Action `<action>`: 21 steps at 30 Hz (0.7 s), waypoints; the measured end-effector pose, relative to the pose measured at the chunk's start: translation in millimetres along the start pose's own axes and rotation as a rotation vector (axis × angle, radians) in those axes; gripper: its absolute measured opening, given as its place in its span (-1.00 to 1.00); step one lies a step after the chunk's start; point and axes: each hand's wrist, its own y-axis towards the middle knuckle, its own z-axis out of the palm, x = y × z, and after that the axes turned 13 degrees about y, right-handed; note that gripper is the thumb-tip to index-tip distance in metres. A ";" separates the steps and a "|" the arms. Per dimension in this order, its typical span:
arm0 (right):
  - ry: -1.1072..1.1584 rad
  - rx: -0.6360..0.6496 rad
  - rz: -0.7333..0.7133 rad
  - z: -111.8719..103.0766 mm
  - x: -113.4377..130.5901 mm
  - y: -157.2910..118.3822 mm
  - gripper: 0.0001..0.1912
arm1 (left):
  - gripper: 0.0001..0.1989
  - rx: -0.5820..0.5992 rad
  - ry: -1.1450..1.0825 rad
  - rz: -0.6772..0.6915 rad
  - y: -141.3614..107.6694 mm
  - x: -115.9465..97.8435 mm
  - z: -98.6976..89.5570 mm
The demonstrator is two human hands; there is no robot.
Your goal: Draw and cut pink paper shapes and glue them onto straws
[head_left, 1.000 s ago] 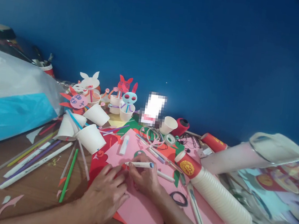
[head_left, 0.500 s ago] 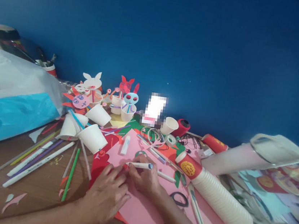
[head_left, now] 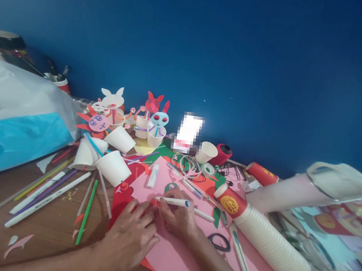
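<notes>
My right hand (head_left: pixel 176 212) is closed around a white marker (head_left: pixel 173 201) with a blue end, held almost level. Its tip points left at a small red piece (head_left: pixel 156 200) between my hands, partly hidden by fingers. Beside it my left hand (head_left: pixel 134 231) presses down with bent fingers held together; what lies under the fingertips is hidden. Both hands rest over the pink paper (head_left: pixel 172 257). A glue stick (head_left: pixel 152 176) lies just beyond them, and a second white marker (head_left: pixel 204 215) lies beside my right hand.
Paper cups with cut-out animal faces, one a light-blue face (head_left: pixel 159 119), stand at the back. Three white cups, one a tipped cup (head_left: pixel 114 167), lie left of centre. At right are a long cup stack (head_left: pixel 274 239) and scissors (head_left: pixel 219 242). A plastic bag (head_left: pixel 19 133) fills the left.
The marker's blue end has swung slightly right and down as my right hand shifts a little. My left hand stays nearly in place; the whole view has moved slightly.
</notes>
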 end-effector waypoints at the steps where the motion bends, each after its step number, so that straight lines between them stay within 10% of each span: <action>1: -0.002 0.000 0.002 0.2 -0.1 -0.4 -0.90 | -0.83 0.000 0.002 0.000 0.2 -0.1 -0.4; 21: -0.047 0.008 -0.023 0.4 -1.6 0.1 -0.89 | -0.83 0.004 0.030 0.014 -1.3 -0.3 -0.6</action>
